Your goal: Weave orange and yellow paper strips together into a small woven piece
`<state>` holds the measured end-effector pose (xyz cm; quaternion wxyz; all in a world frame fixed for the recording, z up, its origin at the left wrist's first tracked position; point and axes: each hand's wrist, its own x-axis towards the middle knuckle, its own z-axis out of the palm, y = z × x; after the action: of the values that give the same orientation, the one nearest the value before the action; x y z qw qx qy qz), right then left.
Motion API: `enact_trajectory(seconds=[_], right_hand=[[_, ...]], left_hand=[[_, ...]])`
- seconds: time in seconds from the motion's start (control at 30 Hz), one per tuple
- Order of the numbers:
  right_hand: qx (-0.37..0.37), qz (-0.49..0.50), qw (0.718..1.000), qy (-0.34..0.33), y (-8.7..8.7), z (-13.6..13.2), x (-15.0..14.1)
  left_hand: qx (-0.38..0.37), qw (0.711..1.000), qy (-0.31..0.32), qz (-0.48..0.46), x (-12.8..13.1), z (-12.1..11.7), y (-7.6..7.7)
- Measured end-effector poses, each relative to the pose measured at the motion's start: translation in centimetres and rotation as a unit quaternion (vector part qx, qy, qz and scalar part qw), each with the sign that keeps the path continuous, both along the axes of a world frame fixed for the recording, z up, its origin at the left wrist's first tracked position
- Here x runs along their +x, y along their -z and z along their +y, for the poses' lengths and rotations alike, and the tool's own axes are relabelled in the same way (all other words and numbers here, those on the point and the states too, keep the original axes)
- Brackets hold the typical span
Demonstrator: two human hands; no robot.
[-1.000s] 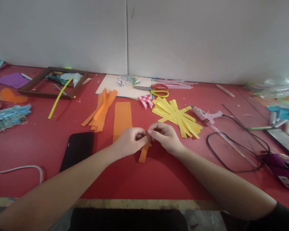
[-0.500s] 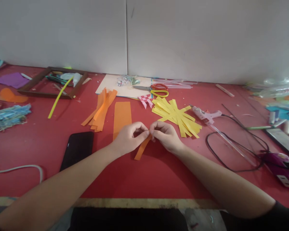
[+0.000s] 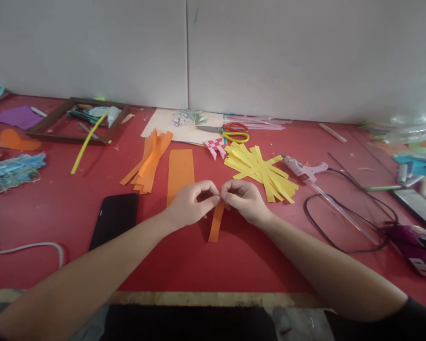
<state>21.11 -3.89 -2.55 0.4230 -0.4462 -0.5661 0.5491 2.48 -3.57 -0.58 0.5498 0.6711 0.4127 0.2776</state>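
Observation:
An orange paper strip (image 3: 216, 223) hangs down from between my fingertips, its upper end hidden by them. My left hand (image 3: 195, 202) pinches that end from the left, thumb against forefinger. From the right, my right hand (image 3: 244, 200) pinches it too, and the two thumbs nearly touch. A wider orange paper piece (image 3: 181, 170) lies flat behind my left hand, partly covered by it. To its left is a bundle of orange paper strips (image 3: 152, 161). Beyond my right hand sits a crossed pile of yellow paper strips (image 3: 261, 171).
Scissors (image 3: 234, 132) and a pink woven paper fish (image 3: 215, 148) lie farther back. At the right are a glue gun (image 3: 305, 170), its looped black cable and a purple power strip (image 3: 417, 251). Left stand a phone (image 3: 117, 218) and a wooden frame (image 3: 53, 123) holding small items.
The hanging end of the orange strip has swung right and now points more steeply down. Both hands keep their pinch in nearly the same place.

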Motion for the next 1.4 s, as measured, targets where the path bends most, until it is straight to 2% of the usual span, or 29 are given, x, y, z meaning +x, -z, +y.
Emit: enact_trajectory(seconds=[0.17, 0.23, 0.3, 0.37, 0.43, 0.47, 0.57, 0.7, 0.77, 0.87, 1.07, 1.27, 1.33, 1.4], right_hand=[[0.006, 0.008, 1.000, 0.022, 0.1, 0.5, 0.4], [0.030, -0.014, 0.998, 0.057, -0.1, 1.0, 0.9], [0.087, -0.101, 0.985, 0.112, -0.5, 1.7, 1.6], [0.181, -0.246, 0.941, 0.148, -1.1, 2.2, 2.5], [0.247, -0.403, 0.873, 0.121, -1.5, 2.5, 3.5], [0.258, -0.464, 0.841, 0.102, -1.6, 2.6, 4.0], [0.239, -0.571, 0.782, 0.068, -1.8, 2.9, 5.6], [0.181, -0.627, 0.739, 0.167, -1.5, 3.9, 7.4], [0.150, -0.633, 0.731, 0.205, -1.1, 4.5, 8.1], [0.109, -0.629, 0.736, 0.226, -0.4, 5.3, 8.8], [0.120, -0.621, 0.736, 0.242, 0.4, 5.7, 9.2], [0.124, -0.641, 0.707, 0.271, -0.1, 5.7, 9.1], [0.148, -0.612, 0.716, 0.301, -0.6, 5.4, 9.0], [0.193, -0.552, 0.739, 0.335, -1.3, 4.9, 8.4]], left_hand=[[-0.006, 0.999, -0.031, -0.015, -0.2, 0.2, -0.5], [0.023, 0.997, -0.079, 0.003, -0.6, 0.5, -0.6], [0.097, 0.985, -0.133, 0.049, -1.2, 1.0, -0.6], [0.160, 0.964, -0.168, 0.134, -1.7, 1.4, -0.4], [0.192, 0.939, -0.184, 0.220, -2.0, 1.7, 0.0], [0.201, 0.931, -0.183, 0.243, -2.0, 1.7, 0.1], [0.210, 0.924, -0.176, 0.266, -2.0, 1.7, 0.5], [0.194, 0.917, -0.188, 0.293, -2.1, 1.9, 0.4], [0.192, 0.909, -0.195, 0.315, -2.2, 2.0, 0.3], [0.203, 0.899, -0.206, 0.328, -2.2, 2.0, 0.1], [0.204, 0.909, -0.215, 0.292, -1.8, 1.8, 0.1], [0.201, 0.926, -0.221, 0.232, -1.8, 2.0, 0.3], [0.198, 0.933, -0.225, 0.199, -1.9, 2.1, 0.4], [0.190, 0.944, -0.224, 0.148, -2.0, 2.2, 0.6]])
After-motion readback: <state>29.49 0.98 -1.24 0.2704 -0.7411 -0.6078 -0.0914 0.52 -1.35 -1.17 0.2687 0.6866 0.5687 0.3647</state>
